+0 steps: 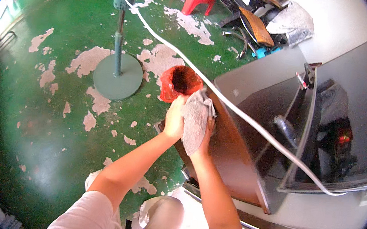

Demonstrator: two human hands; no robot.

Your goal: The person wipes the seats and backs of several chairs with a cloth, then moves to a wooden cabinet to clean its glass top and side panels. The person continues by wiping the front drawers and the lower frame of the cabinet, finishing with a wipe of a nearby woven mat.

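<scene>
Beyond pale sleeves (84,214) and bare forearms (141,162), hold the bunched grey cloth (194,124), grasped between left hand (175,120) and right hand (209,136) just by the open red bag (167,87), with folds gathered snugly and knuckles clear of the brown bench (228,156).

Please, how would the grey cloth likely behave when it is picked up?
The cloth is probably floppy, because it bunches into folds at its upper end. It is perhaps not very slippery, since its surface looks rough and fuzzy.
</scene>
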